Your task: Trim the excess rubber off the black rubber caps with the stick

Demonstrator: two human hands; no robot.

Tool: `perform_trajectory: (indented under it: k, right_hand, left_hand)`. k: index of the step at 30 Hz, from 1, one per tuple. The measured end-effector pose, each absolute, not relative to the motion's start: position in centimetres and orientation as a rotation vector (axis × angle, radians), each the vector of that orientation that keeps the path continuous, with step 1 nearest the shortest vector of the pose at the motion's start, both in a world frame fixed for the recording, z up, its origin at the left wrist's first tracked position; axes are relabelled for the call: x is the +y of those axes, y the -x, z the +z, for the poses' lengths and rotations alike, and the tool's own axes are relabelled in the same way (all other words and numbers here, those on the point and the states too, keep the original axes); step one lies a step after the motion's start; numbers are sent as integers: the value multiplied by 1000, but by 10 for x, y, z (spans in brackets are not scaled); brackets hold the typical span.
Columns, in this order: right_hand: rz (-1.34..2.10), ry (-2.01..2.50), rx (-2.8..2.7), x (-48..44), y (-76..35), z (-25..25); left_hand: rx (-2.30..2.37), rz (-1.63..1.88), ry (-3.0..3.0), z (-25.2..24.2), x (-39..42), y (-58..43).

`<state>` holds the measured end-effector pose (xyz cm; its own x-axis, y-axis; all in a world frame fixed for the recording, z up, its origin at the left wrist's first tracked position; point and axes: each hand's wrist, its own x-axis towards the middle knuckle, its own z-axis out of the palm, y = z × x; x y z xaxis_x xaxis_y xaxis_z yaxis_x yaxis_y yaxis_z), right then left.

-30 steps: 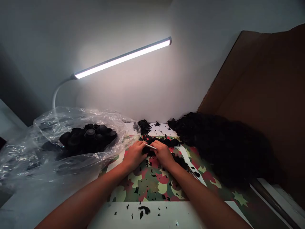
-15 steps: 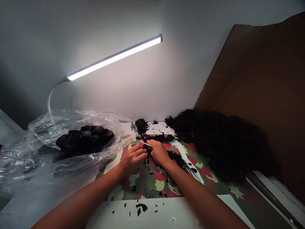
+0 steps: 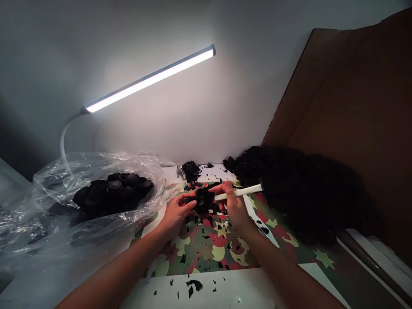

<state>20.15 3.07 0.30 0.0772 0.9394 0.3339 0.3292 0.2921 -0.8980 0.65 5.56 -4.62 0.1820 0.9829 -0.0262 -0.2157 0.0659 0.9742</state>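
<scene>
My left hand is closed on a black, rubber-like piece, pinched between thumb and fingers. A ribbed dark part shows beside the left fingertips. My right hand is closed around a white stick-like tool, whose dark end points to the right. The tool's other end is at the black piece, and whether it touches cannot be told. The right index finger reaches to the upper side of the piece. Black scraps lie on the patterned mat below both hands.
A clear plastic bag with several black round pieces lies at left. A large black heap sits at right, before a cardboard sheet. A small black pile stands behind. A lit lamp hangs above.
My right hand has turned and moved right, and the white tool has swung from pointing up-left to pointing right. The black piece now shows between the hands.
</scene>
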Motion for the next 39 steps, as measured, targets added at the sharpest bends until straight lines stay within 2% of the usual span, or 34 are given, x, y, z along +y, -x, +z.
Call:
perform_trajectory:
  k: [3, 7, 18, 32, 39]
  right_hand:
    - [888, 1174, -1472, 24, -191, -2]
    - [755, 1183, -1598, 22, -184, -11]
    - [688, 1152, -1795, 27, -187, -17]
    - [181, 1241, -2097, 30, -175, -27]
    - [98, 1335, -2032, 42, -182, -31]
  left_hand:
    - [911, 1155, -1009, -45, 54, -6]
    - [892, 1160, -975, -44, 55, -3]
    - [885, 1147, -999, -48, 53, -3]
    - [916, 1143, -1137, -42, 53, -4]
    - [888, 1183, -1180, -35, 51, -5]
